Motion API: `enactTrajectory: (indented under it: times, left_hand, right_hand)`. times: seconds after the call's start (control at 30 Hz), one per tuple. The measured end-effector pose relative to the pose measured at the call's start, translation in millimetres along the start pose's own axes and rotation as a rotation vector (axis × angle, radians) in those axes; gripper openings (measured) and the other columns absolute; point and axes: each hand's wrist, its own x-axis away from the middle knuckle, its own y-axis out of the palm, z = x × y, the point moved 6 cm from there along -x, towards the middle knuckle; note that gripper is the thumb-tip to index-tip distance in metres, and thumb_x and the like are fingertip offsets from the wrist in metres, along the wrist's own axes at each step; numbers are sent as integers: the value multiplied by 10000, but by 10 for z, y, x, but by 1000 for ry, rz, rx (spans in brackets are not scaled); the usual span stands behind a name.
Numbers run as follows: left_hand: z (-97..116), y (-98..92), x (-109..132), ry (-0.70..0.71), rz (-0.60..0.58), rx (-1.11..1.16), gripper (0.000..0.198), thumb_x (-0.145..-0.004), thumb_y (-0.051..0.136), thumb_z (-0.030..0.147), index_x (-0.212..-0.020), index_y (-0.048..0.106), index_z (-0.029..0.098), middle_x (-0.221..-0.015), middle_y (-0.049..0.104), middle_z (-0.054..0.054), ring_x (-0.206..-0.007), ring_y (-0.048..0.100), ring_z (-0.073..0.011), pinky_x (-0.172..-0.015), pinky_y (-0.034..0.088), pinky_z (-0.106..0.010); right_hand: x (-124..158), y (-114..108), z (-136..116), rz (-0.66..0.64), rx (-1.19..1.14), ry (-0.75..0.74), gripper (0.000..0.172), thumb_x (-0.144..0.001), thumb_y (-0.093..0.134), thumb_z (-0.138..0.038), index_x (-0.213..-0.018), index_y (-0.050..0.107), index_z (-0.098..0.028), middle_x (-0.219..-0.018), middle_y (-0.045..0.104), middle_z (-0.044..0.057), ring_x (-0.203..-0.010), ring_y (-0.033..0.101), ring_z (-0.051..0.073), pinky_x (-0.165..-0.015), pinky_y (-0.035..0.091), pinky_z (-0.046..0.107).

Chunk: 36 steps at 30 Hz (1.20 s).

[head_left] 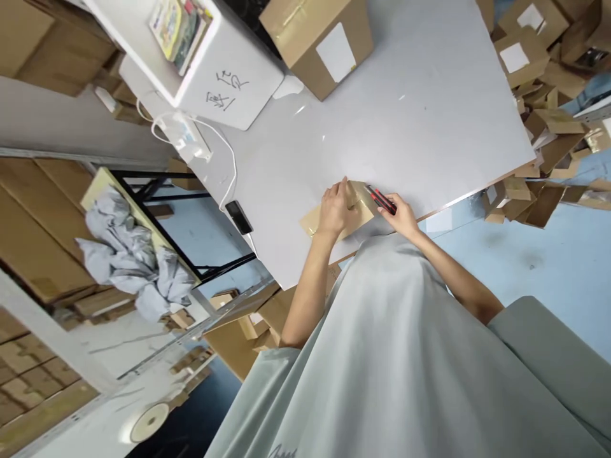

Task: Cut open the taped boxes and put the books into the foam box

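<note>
A small flat cardboard box (pixel 359 219) with shiny tape across it lies near the front edge of the table. My left hand (pixel 334 207) rests on its top, the fingers together and bent over it. In my right hand (pixel 401 216) is a red and black utility knife (pixel 382 201), gripped by its handle. The knife's tip points up and to the left, close to the box's right end. Whether the tip touches the cardboard I cannot tell.
On the grey table (pixel 420 127) stand a larger taped carton (pixel 324 44) and a white bin (pixel 233 89) holding books. A phone (pixel 238 217) on a white cable and a power strip (pixel 198 140) lie left. Opened cartons (pixel 554 133) pile up on the right; grey bags (pixel 128 248) fill a left-hand stand.
</note>
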Motion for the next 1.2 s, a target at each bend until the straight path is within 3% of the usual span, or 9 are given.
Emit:
enactTrajectory:
  times: [0.17,0.4,0.77,1.2]
  left_hand:
    - [3,126,93,-38,137,24,891,-840,655,132,-1694,399,126,-1571,625,-236,-1496,588,-380,-1294,469,-565]
    - [-112,387,283,-72,253,88,754,-972,568,303,-1688,407,128,-1739,479,-220,-1695,352,-343,-1416,249,-588]
    - [-150,474,309,-109,255,118,748,-1038,531,410,-1708,375,115,-1771,430,-228,-1730,263,-334,-1438,110,-575]
    - [-94,460,330,-131,246,125,690,-1039,555,414,-1673,450,164,-1799,395,-196,-1743,218,-323,-1434,125,-582]
  right_hand:
    - [42,23,-146,-90,105,-40,378,-977,692,-347,-1348,670,-279,-1269,826,67,-1120,801,304,-1015,630,460]
    - [-51,4,-230,-147,253,-86,388,-1014,654,-312,-1398,660,-258,-1333,800,100,-1167,779,331,-997,627,474]
    - [-133,0,-261,-230,291,-132,413,-1038,606,-300,-1445,633,-241,-1421,753,119,-1224,741,327,-1021,606,468]
    - [-240,-123,-420,-346,409,-254,432,-1092,556,-265,-1521,605,-252,-1473,705,116,-1261,706,320,-996,588,433]
